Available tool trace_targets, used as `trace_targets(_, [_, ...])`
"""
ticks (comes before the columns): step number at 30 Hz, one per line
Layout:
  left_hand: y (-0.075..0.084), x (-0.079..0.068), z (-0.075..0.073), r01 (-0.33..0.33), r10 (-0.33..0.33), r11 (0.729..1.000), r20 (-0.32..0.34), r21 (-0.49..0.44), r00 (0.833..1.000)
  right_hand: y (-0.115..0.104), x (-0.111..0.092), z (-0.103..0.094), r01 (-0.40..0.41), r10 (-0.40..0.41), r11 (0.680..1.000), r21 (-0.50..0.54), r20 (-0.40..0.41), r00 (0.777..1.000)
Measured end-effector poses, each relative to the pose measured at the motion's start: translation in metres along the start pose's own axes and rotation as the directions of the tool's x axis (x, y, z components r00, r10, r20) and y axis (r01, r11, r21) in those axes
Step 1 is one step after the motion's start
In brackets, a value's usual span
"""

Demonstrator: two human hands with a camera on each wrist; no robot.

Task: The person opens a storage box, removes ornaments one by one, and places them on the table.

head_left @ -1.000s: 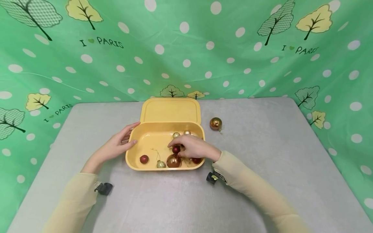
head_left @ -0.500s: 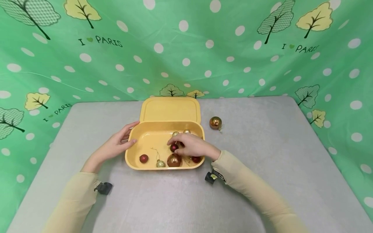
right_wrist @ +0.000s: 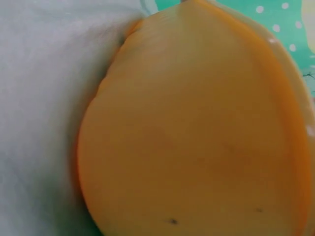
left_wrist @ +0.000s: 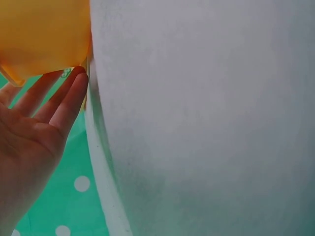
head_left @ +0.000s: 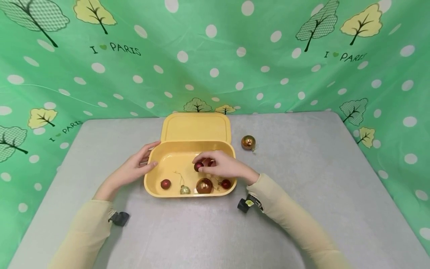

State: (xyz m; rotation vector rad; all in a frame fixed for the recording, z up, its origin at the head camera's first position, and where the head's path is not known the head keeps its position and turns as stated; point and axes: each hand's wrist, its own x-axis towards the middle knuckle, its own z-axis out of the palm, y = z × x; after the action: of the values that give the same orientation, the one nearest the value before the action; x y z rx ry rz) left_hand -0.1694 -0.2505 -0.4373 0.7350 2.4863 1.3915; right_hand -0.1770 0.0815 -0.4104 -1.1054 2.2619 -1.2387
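In the head view my right hand (head_left: 221,165) is over the right half of a yellow plastic box (head_left: 146,179), pinching a small dark red Christmas ball (head_left: 198,166) between thumb and fingers. Below that hand lies a large shiny copper ball (head_left: 204,185). A glittery gold ball (head_left: 185,189) with a string loop and two more red balls (head_left: 165,184) lie along the near wall. My left hand (head_left: 132,167) rests against the box's left side, its thumb at the rim. The left wrist view shows its straight fingers (left_wrist: 67,105) at the outer wall.
The box's lid (head_left: 197,127) lies flipped back behind it on the grey tabletop (head_left: 295,157). A large gold-brown ball (head_left: 248,142) sits on the table right of the lid. Green dotted cloth (head_left: 215,56) surrounds the table. The right wrist view mostly shows the box's outer wall (right_wrist: 187,123).
My right hand has moved slightly away from me with the red ball, shifting it up and left in the head view. The copper ball has rolled a little right. My left hand stays in place.
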Motion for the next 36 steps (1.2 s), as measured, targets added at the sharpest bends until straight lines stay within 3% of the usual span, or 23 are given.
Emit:
trace_targets(10, [0.002, 0.001, 0.001, -0.011, 0.011, 1.000, -0.003, 0.007, 1.000, -0.002, -0.015, -0.021, 0.014, 0.007, 0.982, 0.186, -0.110, 0.994])
trace_targets(17, [0.002, 0.000, 0.001, 0.000, 0.000, 1.000, -0.002, 0.011, 1.000, 0.000, -0.031, -0.035, -0.016, 0.037, 0.989, 0.150, -0.134, 0.990])
trace_targets(25, [0.000, 0.000, 0.001, 0.005, -0.005, 1.000, -0.004, 0.014, 1.000, 0.006, -0.046, -0.050, 0.033, -0.011, 0.992, 0.123, -0.176, 0.984])
trace_targets(31, [0.000, 0.000, 0.000, 0.012, -0.012, 1.000, 0.008, 0.010, 1.000, 0.010, -0.065, -0.066, -0.064, 0.109, 0.975, 0.212, -0.207, 0.972])
trace_targets(36, [0.000, 0.000, 0.000, 0.010, -0.010, 1.000, 0.007, 0.009, 1.000, 0.019, -0.078, -0.078, -0.141, 0.201, 0.960, 0.243, -0.244, 0.949])
